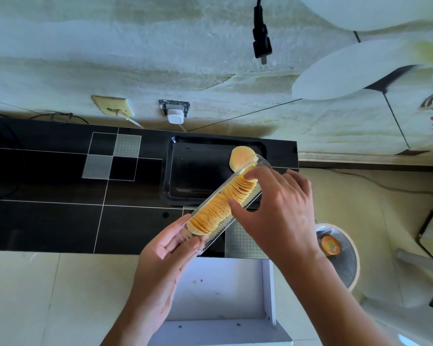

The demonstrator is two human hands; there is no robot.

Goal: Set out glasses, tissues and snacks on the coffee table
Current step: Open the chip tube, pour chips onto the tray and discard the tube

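Observation:
A long clear plastic tray (256,163) filled with a row of stacked yellow crisps (218,212) is held tilted over the black serving tray (183,171) on the dark glossy table (48,211). My left hand (165,253) grips the clear tray's near end from below. My right hand (278,211) rests over the crisps, fingers spread across the stack, thumb and fingertips touching them. A few crisps (241,157) stick out at the far end, above the black tray's right corner.
An open white drawer (225,290) juts out below the table's front edge under my arms. A round fan (340,253) stands on the floor to the right. Wall sockets with plugs (174,109) and a hanging black plug (261,38) are behind the table.

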